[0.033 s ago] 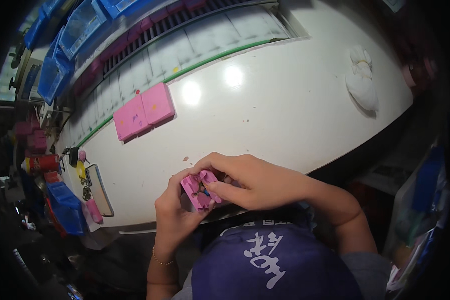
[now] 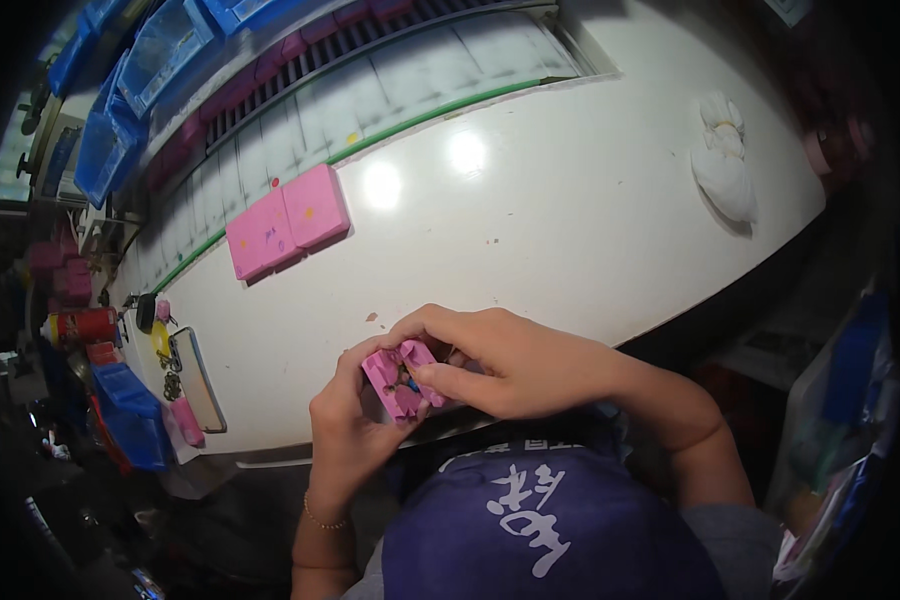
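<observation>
Close to the near edge of the white table, both hands hold a small pink block-shaped piece point(image 2: 383, 376). It looks parted down the middle, with small dark bits and a blue spot in the gap. My left hand point(image 2: 354, 415) wraps its left side, thumb along the near end. From the right, my right hand point(image 2: 510, 362) closes over the other side, its thumb pressed on the top by the gap. The right fingertips are partly hidden behind the piece.
Two flat pink slabs point(image 2: 260, 238) lie side by side at the back left, along a green-edged panel point(image 2: 410, 118). A phone point(image 2: 198, 380) rests at the left edge. A tied white bag point(image 2: 722, 180) lies far right. Blue bins point(image 2: 170, 55) hang upper left.
</observation>
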`<action>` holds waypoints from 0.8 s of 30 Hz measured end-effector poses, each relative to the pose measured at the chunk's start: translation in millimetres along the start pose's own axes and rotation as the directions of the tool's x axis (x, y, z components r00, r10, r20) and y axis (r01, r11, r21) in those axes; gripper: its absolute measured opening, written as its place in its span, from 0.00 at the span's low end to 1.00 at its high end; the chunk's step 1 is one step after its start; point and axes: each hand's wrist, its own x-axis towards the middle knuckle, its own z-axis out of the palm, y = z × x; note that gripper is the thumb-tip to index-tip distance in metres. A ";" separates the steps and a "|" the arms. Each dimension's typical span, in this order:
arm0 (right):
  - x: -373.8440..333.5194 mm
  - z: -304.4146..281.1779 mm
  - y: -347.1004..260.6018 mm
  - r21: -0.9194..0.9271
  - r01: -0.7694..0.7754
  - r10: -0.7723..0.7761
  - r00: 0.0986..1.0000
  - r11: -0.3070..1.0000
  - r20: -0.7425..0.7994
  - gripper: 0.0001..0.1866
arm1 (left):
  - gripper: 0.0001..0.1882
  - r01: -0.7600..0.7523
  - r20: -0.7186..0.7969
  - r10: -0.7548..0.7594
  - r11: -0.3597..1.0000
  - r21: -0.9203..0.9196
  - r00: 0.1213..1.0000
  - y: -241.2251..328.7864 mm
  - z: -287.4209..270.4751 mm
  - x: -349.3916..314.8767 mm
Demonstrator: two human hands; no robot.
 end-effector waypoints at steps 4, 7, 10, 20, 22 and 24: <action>2.8 -8.0 3.5 -0.004 0.014 -0.014 0.997 1.000 0.080 0.19 | 0.34 0.005 0.006 -0.005 0.999 -0.050 1.000 -6.1 -0.9 2.4; 6.7 -20.2 9.5 -0.005 0.049 -0.047 0.984 0.999 0.170 0.21 | 0.33 -0.018 0.021 0.019 0.998 -0.066 1.000 -14.5 -1.9 3.6; 11.0 -18.7 17.5 -0.003 0.116 -0.113 0.973 0.993 0.203 0.23 | 0.34 -0.019 0.005 0.020 1.000 -0.018 1.000 -17.5 -2.6 2.8; 22.3 -16.6 15.8 -0.299 0.253 -0.214 0.964 0.920 0.156 0.20 | 0.32 -0.045 0.064 0.052 0.993 -0.107 0.997 -23.0 -5.7 8.5; 25.4 -17.5 20.8 -0.368 0.323 -0.285 0.946 0.872 0.155 0.17 | 0.32 -0.042 0.072 0.050 0.993 -0.112 0.996 -25.3 -6.2 9.1; 27.8 -19.9 23.4 -0.427 0.396 -0.362 0.918 0.813 0.162 0.15 | 0.32 -0.035 0.094 0.046 0.993 -0.114 0.995 -24.9 -6.3 9.0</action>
